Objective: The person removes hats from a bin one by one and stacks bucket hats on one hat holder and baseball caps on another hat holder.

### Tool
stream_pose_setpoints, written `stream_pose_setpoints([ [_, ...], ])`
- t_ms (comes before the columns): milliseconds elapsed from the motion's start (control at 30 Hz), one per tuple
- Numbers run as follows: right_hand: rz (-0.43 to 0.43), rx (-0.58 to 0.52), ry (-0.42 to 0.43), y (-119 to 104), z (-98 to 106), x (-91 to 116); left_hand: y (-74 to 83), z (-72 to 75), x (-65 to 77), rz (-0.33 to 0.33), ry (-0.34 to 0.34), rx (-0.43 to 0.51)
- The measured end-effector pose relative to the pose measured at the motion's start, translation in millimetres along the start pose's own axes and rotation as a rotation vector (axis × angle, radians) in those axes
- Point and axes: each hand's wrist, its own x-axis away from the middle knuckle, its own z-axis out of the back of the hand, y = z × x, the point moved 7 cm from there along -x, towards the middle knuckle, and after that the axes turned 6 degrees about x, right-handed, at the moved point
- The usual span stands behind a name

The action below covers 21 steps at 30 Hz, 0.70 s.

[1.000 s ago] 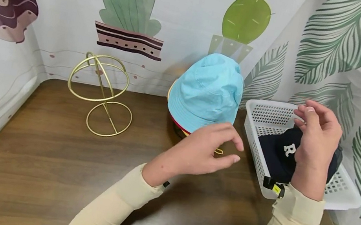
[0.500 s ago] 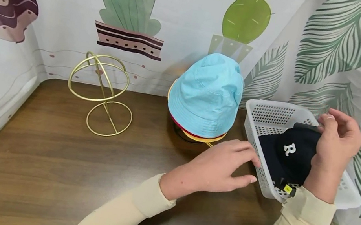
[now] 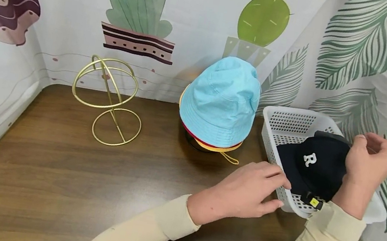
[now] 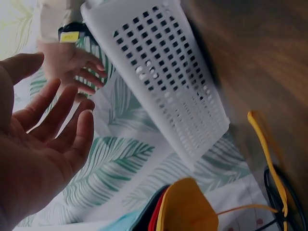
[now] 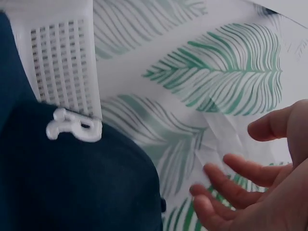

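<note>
A dark navy baseball cap with a white letter R lies in a white perforated plastic basket on the right. My right hand hovers by the cap's right side with loosely bent fingers; in the right wrist view the fingers are apart from the cap and hold nothing. My left hand is at the basket's near left wall, fingers relaxed and thumb apart. The left wrist view shows its palm bare beside the basket.
Stacked bucket hats, a light blue one over red and yellow brims, stand at the back centre. A yellow cord hangs from them onto the table. To the left stands a gold wire hat stand. Patterned cloth lines the back and sides.
My right hand has moved right and lower, from in front of the cap to its right side. My left hand has moved right and nearer, from the bucket hats to the basket's wall.
</note>
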Motion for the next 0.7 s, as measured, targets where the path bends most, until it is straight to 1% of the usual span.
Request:
stream_pose_setpoints([
  [133,-0.032,0.195,-0.024,5,2,-1,3.0,-14.9,-4.3,0.003,-0.005,-0.073],
  [200,-0.053,0.274,-0.07,7,2,-2,4.1,-22.5,-6.2,0.011,-0.017,-0.1],
  [267,-0.049,0.34,-0.112,8,0,-3,5.4,-29.8,-7.7,0.023,-0.03,-0.115],
  [367,-0.019,0.415,-0.171,10,-2,-4,6.7,-38.4,-10.4,0.04,-0.039,-0.139],
  [533,0.084,0.52,-0.233,9,-7,-5,6.3,-52.2,-13.3,0.049,-0.075,-0.205],
  [600,0.099,0.543,-0.264,10,-9,-5,5.6,-56.4,-13.5,0.044,-0.085,-0.223],
  [700,0.094,0.559,-0.302,11,-10,-5,4.5,-59.5,-13.5,0.034,-0.083,-0.239],
])
